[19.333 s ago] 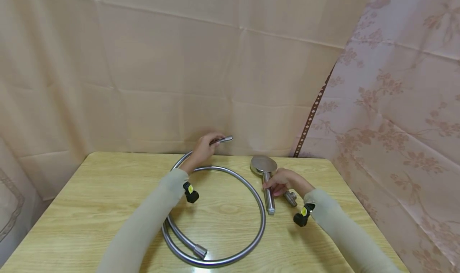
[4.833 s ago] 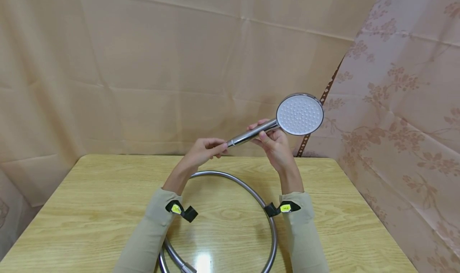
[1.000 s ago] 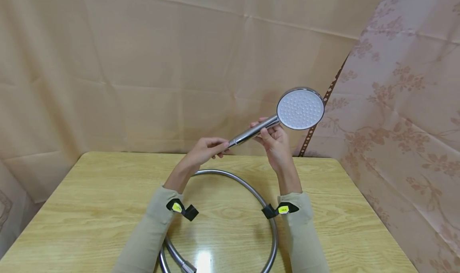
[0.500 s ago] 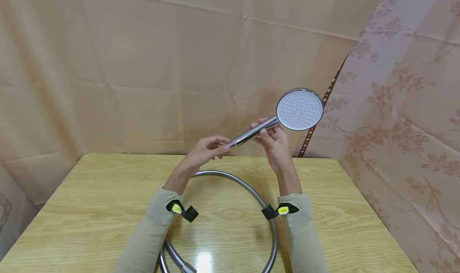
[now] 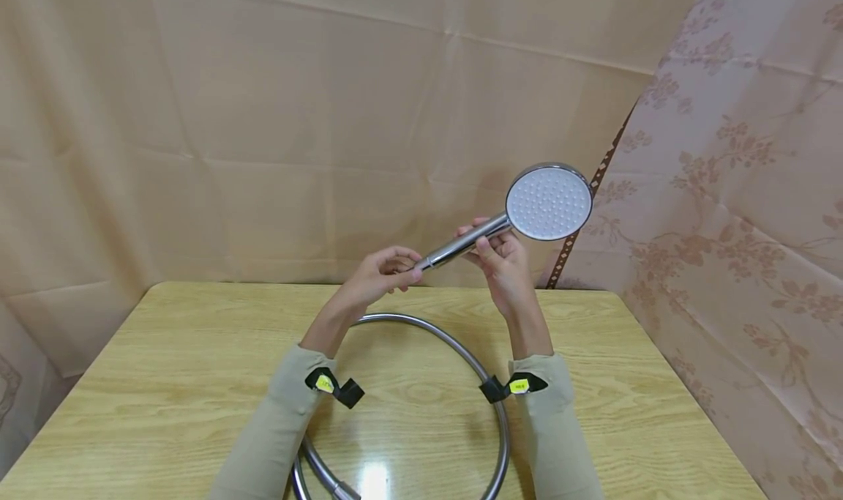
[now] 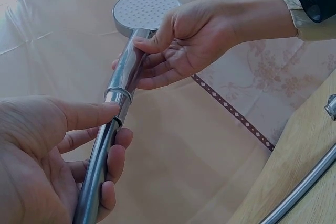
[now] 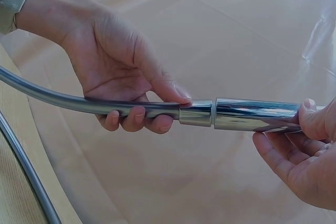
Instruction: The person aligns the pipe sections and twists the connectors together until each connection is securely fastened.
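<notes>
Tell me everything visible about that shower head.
The shower head has a round white face with small nubs, a shiny rim and a chrome-looking handle. Held off the table, it slants up to the right in the head view, facing the camera. The right hand grips the handle, whose lower end meets the hose fitting; a pale line shows at the joint.

Hose cropped at head view's bottom

The shower head has a dotted white face and silver handle; the hose is silver. The worktop shows yellow wood grain. Plain beige cloth spans twelve o'clock; pink cloth with brown flowers, three.
</notes>
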Demonstrator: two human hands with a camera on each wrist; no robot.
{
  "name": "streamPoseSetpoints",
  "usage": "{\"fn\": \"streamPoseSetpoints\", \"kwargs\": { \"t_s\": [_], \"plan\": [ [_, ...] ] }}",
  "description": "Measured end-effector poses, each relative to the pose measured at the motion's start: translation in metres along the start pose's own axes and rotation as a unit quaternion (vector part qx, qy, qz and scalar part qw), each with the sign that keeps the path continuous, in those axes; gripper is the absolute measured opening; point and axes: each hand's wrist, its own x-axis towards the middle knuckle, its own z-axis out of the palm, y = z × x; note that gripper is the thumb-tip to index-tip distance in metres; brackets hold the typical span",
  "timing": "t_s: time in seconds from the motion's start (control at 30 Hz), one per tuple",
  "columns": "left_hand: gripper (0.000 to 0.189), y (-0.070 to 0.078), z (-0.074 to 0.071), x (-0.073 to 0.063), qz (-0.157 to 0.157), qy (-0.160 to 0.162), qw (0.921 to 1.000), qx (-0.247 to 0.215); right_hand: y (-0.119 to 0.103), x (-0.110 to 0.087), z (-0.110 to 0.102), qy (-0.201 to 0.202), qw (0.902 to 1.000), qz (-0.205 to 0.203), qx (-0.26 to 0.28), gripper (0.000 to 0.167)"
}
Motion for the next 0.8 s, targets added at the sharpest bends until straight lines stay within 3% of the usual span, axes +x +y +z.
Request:
{"fn": "streamPoseSetpoints", "kwargs": {
  "t_s": [0.57,0.8],
  "plan": [
    [0.033,-0.0017,0.0,0.0011,0.007,0.005,0.9999,-0.006,0.0006,-0.0001,0.0001,-0.003,0.9999,-0.003,0.011,0.017],
    [0.04,-0.0011,0.0001,0.0019,0.005,0.005,0.9999,0.015,0.0008,0.0002,-0.0001,-0.003,0.9999,-0.003,0.01,0.017]
  ]
}}
